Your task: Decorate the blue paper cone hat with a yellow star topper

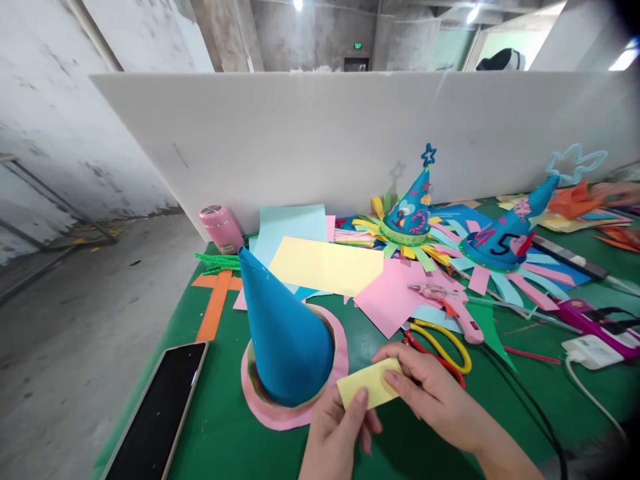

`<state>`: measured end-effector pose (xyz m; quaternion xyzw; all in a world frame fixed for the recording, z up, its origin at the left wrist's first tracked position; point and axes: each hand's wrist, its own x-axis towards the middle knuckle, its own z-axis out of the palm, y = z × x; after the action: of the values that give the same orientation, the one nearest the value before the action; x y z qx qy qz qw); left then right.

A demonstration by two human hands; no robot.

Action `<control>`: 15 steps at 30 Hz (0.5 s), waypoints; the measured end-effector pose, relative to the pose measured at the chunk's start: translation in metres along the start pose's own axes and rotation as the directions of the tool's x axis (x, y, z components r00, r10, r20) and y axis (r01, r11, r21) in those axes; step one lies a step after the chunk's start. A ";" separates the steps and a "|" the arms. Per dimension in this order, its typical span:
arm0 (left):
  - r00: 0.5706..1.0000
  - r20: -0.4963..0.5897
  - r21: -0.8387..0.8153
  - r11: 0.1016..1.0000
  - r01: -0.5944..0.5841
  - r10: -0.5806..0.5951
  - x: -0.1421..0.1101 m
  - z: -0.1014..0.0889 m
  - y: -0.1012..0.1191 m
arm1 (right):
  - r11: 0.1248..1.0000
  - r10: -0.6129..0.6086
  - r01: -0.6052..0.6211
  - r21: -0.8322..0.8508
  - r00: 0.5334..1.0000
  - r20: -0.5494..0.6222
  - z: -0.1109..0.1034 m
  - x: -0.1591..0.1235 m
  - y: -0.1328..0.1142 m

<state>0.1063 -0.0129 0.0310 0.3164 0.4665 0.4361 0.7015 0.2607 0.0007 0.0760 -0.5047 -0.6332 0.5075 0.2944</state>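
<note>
A small yellow paper strip (371,385) is held between both hands above the green table. My left hand (336,427) pinches its left end, thumb on top. On its right end, my right hand (425,387) grips with thumb and fingers. Just left of the hands stands a blue paper cone (287,340) inside a pink paper ring (257,415). Scissors with yellow and red handles (447,340) lie beyond my right hand, partly covered by it. Close to them rests a pink glue gun (450,303).
A phone (157,407) lies at the table's left edge. Colored paper sheets (327,263), a pink cylinder (221,229) and green pipe cleaners (217,263) lie behind the cone. Two decorated hats (407,210) stand farther right, near a power strip (600,330). Another person's hand (617,193) shows at far right.
</note>
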 end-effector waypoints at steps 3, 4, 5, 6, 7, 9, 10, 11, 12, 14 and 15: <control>0.987 -0.148 0.064 0.996 -0.057 0.066 0.000 -0.009 0.004 | 0.994 0.026 -0.036 -0.103 0.994 -0.103 -0.002 0.000 0.010; 0.980 -0.182 0.070 0.995 -0.071 0.083 0.000 -0.011 0.006 | 0.984 0.009 -0.034 -0.177 0.990 -0.140 -0.005 -0.002 0.017; 0.975 -0.204 0.074 0.994 -0.077 0.091 0.000 -0.014 0.006 | 0.961 -0.024 -0.020 -0.274 0.987 -0.157 -0.009 -0.005 0.024; 0.972 -0.216 0.076 0.994 -0.080 0.095 0.000 -0.015 0.007 | 0.923 -0.063 -0.004 -0.386 0.985 -0.162 -0.015 -0.008 0.032; 0.971 -0.220 0.079 0.994 -0.079 0.095 0.000 -0.016 0.007 | 0.870 -0.109 0.004 -0.493 0.977 -0.183 -0.021 -0.011 0.040; 0.972 -0.215 0.084 0.994 -0.072 0.089 0.001 -0.015 0.006 | 0.797 -0.150 -0.069 -0.600 0.940 -0.307 -0.036 -0.018 0.055; 0.974 -0.210 0.084 0.994 -0.066 0.083 0.001 -0.014 0.006 | 0.792 -0.144 -0.135 -0.596 0.906 -0.397 -0.045 -0.022 0.062; 0.976 -0.204 0.082 0.995 -0.059 0.074 0.001 -0.013 0.006 | 0.793 -0.129 -0.220 -0.568 0.851 -0.509 -0.055 -0.025 0.069; 0.978 -0.197 0.077 0.996 -0.049 0.063 0.001 -0.012 0.006 | 0.794 -0.106 -0.299 -0.529 0.789 -0.605 -0.065 -0.028 0.077; 0.982 -0.183 0.067 0.997 -0.027 0.039 0.001 -0.010 0.008 | 0.757 -0.119 -0.407 -0.511 0.683 -0.720 -0.086 -0.032 0.092; 0.984 -0.177 0.065 0.998 -0.018 0.029 0.001 -0.010 0.009 | 0.746 -0.123 -0.435 -0.504 0.654 -0.747 -0.095 -0.033 0.099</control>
<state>0.0944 -0.0082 0.0347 0.3035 0.5370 0.4562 0.6414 0.3891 0.0004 0.0173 -0.7907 -0.5414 0.0320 0.2841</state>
